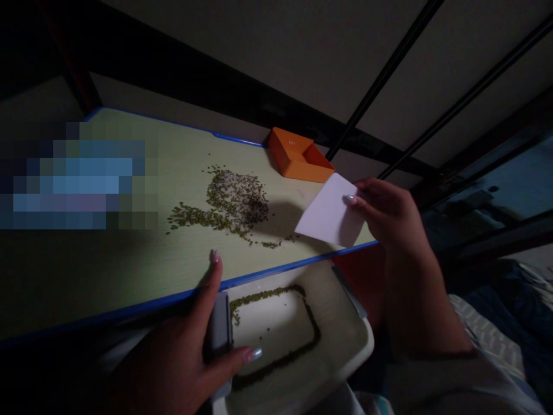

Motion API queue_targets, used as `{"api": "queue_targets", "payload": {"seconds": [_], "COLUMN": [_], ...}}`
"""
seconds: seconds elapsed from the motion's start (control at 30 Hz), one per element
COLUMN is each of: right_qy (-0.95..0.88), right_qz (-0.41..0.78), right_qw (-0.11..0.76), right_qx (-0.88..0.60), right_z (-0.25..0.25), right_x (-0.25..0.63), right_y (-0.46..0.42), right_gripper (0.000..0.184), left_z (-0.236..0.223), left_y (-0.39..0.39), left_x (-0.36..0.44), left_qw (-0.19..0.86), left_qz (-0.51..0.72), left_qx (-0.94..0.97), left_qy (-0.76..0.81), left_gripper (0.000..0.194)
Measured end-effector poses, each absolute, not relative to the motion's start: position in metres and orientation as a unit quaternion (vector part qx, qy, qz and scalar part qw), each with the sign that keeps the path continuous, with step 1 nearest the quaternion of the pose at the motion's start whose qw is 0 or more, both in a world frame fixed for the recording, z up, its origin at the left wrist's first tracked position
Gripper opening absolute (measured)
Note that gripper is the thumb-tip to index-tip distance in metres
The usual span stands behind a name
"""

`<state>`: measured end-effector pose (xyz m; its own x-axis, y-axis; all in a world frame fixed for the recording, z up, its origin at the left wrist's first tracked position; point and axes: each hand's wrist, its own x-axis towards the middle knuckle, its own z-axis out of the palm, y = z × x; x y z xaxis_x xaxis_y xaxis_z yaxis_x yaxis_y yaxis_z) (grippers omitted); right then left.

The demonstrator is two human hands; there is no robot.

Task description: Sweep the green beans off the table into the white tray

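Observation:
My right hand (384, 210) pinches a sheet of white paper (328, 210) between thumb and fingers, above the right end of the table. My left hand (185, 346) grips a white plastic container (349, 328) by its left side, near a grey handle (219, 325). Its thumb reaches over the rim and one finger stretches up past the table edge. Small green beans lie along the inside edges of the container floor. On the tabletop is a spread pile of green beans (228, 222), mixed with pale grains and darker bits on its right side.
An open orange box (309, 164) stands at the table's back edge. The pale table (129, 265) has a blue rim, and the container sits just below its front edge. A pixelated patch hides the table's left part. Striped cloth (488, 334) lies at the right.

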<state>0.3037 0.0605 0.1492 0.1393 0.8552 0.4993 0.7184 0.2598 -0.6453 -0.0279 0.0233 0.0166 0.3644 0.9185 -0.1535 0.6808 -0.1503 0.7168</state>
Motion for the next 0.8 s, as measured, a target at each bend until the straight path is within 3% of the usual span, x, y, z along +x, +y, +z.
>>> {"api": "queue_targets", "payload": {"seconds": [0.33, 0.8], "right_qy": [-0.557, -0.550], "right_qz": [0.084, 0.123], "right_qw": [0.333, 0.344], "right_qx": [-0.756, -0.751], "right_z": [0.130, 0.106], "right_x": [0.331, 0.325], "right_y": [0.049, 0.054], "right_gripper": [0.039, 0.042], "left_z": [-0.022, -0.020], "left_y": [0.029, 0.030], "left_x": [-0.034, -0.038], "left_qw": [0.310, 0.299], "left_qz": [0.258, 0.267], "left_qx": [0.775, 0.782], "left_qy": [0.487, 0.478], "left_gripper": [0.092, 0.088]}}
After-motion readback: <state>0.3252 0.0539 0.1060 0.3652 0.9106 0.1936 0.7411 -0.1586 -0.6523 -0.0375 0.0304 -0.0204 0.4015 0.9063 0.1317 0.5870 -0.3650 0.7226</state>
